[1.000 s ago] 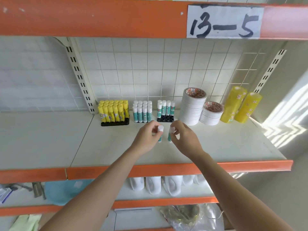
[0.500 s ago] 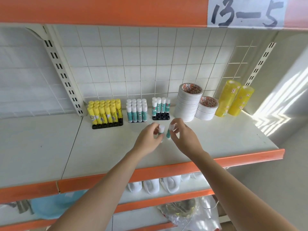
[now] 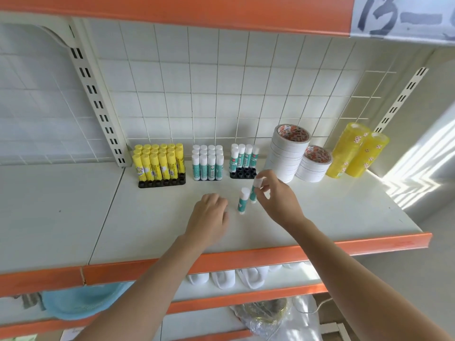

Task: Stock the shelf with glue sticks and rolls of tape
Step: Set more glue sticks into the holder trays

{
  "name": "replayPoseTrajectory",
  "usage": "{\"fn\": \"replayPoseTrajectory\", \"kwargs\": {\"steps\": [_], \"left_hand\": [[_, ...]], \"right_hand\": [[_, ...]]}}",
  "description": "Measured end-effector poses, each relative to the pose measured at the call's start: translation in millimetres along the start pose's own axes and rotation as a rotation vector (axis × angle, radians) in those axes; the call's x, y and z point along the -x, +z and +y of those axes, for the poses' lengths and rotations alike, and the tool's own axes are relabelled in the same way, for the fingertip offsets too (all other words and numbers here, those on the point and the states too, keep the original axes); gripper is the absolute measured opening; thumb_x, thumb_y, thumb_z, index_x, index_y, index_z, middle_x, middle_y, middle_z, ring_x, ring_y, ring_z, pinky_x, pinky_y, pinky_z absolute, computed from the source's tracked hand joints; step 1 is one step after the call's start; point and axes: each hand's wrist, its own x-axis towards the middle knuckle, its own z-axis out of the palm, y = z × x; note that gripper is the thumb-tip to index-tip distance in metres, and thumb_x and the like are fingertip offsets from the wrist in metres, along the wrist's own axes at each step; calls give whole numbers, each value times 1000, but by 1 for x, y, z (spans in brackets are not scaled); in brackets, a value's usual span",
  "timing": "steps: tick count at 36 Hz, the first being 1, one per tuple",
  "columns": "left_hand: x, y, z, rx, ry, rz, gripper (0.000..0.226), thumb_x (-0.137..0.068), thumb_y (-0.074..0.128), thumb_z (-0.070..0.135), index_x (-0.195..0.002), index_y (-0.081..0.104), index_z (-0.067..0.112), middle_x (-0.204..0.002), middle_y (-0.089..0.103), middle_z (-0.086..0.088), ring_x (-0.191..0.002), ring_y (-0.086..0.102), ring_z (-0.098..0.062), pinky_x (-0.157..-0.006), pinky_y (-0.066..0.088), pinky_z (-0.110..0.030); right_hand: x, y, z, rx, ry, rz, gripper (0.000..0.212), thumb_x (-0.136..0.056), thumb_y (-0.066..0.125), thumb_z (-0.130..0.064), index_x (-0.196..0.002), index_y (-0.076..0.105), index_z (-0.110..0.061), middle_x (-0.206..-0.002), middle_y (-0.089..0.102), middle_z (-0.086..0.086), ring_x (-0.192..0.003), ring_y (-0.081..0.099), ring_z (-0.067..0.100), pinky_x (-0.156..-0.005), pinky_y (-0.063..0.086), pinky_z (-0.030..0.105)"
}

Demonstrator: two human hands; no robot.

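Note:
My right hand (image 3: 275, 196) pinches the white cap of a teal glue stick (image 3: 254, 191), held just above the white shelf (image 3: 320, 212). A second teal glue stick (image 3: 243, 200) stands upright on the shelf right beside it, free of both hands. My left hand (image 3: 209, 212) hovers left of it with fingers loosely curled, holding nothing. Behind stands a black holder (image 3: 243, 173) with a back row of teal sticks and bare front holes. Left of it are a full teal block (image 3: 208, 162) and yellow glue sticks (image 3: 158, 162). White tape stacks (image 3: 288, 153) and yellow tape rolls (image 3: 357, 151) stand at the right.
An orange lip (image 3: 246, 259) runs along the shelf front. A wire grid backs the shelf, with a slotted upright (image 3: 98, 102) at the left. Above hangs an orange shelf edge with a paper label (image 3: 403, 18). Lower shelves hold white items, a blue basin (image 3: 81, 301) and a plastic bag.
My left hand has let go of its glue stick, which now stands on the shelf, and has drawn back left. My right hand still holds its stick, lifted slightly toward the holder.

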Motion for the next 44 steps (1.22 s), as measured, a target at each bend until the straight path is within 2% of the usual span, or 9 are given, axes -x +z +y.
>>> {"fn": "replayPoseTrajectory", "kwargs": {"steps": [2,6,12,15,18,26,35,41,44], "left_hand": [[4,5,-1,-15,18,52,13,-83,61,8,-95,65,6,-95,61,-9,-91,58,-31,-74,52,-41],[6,8,-2,7,37,86,13,-83,59,8,-96,65,7,-96,61,-7,-91,57,-28,-77,52,-40],[5,6,-2,44,21,88,36,-83,32,25,-94,64,12,-94,60,-3,-90,56,-25,-75,51,-38],[4,9,-5,61,-5,100,19,-82,50,16,-94,63,13,-95,58,-2,-91,55,-25,-77,48,-37],[4,11,-6,50,-9,98,17,-81,58,13,-97,63,13,-97,58,-1,-94,54,-24,-81,46,-36],[5,9,-3,40,-22,57,19,-84,53,16,-101,61,15,-101,55,1,-98,51,-20,-87,43,-33],[4,7,-4,36,-27,42,22,-87,48,19,-105,59,16,-105,53,1,-102,48,-19,-92,41,-32],[4,9,-5,36,-31,50,19,-85,51,16,-102,59,15,-102,54,0,-99,50,-21,-88,43,-33],[4,10,-6,39,-23,76,17,-81,53,14,-97,59,15,-98,55,0,-95,52,-22,-83,45,-35]], "right_hand": [[-7,1,-1,-23,-3,11,21,-92,58,-17,-111,48,-16,-91,63,-3,-78,58,13,-68,48,33],[-24,3,-3,-70,14,35,23,-93,59,-15,-113,49,-14,-92,66,4,-78,59,15,-71,49,33],[-48,7,-1,-56,46,53,23,-92,57,-13,-114,49,-12,-93,65,6,-76,57,17,-69,48,34],[-59,10,-2,-34,37,60,23,-93,56,-13,-114,49,-12,-96,63,6,-77,58,17,-68,47,32],[-68,14,-4,-16,25,73,23,-93,56,-13,-115,49,-11,-94,63,6,-79,59,21,-67,46,33],[-81,32,-2,93,34,107,22,-93,54,-15,-115,50,-12,-89,66,9,-79,62,33,-65,52,42],[-87,40,4,189,61,51,22,-95,52,-15,-116,49,-11,-98,65,14,-80,59,39,-65,52,45],[-95,37,2,202,50,11,23,-96,50,-15,-119,50,-12,-110,61,12,-83,60,38,-63,50,42],[-96,39,1,269,-14,61,27,-92,52,-5,-118,58,-8,-120,55,11,-88,60,37,-56,44,35]]}}
